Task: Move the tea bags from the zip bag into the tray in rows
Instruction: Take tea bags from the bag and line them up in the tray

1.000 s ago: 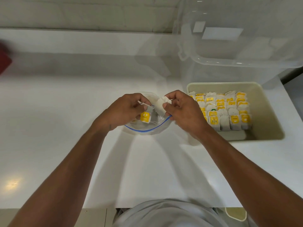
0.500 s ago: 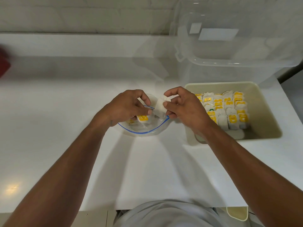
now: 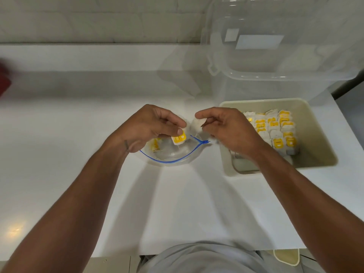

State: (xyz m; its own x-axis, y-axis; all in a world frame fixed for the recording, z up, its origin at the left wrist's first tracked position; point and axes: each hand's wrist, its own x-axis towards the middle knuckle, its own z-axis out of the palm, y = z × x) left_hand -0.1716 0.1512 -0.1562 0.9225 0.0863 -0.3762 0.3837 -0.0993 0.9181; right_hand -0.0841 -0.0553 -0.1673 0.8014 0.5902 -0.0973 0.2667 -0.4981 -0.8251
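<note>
Head view: the left hand pinches a yellow tag over the open mouth of the zip bag, which lies on the counter and holds a few leftover tea bags. The right hand pinches a white pouch just beside the tag; whether a string joins the two cannot be told. Judged step: freeing one bag for transfer. The next move calls for carrying it rightward to the tray, where the packed rows fill the far part, and standing it in line.
</note>
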